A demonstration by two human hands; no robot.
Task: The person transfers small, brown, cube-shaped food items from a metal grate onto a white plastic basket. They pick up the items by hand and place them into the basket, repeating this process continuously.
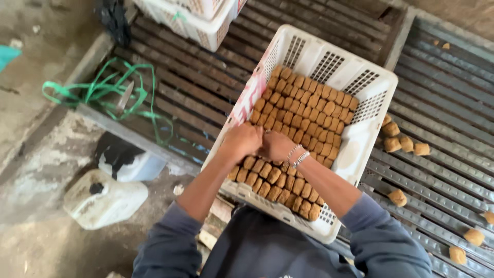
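Observation:
A white slotted plastic crate (355, 85) rests on a dark slatted rack and is packed with neat rows of golden-brown fried cubes (309, 110). Both my hands are down inside the crate near its middle. My left hand (242, 141) is curled over the cubes by the left wall. My right hand (276, 146), with silver bracelets at the wrist, is curled beside it on the same row. The fingers of both press among the cubes; whether either grips one is hidden.
Loose fried cubes (404, 144) lie scattered on the slatted rack (442, 103) to the right. Another white crate (195, 20) stands at the top. Green strapping (103, 95) lies on the rack's left edge. A white jug (103, 198) and a tub (128, 159) sit on the concrete floor.

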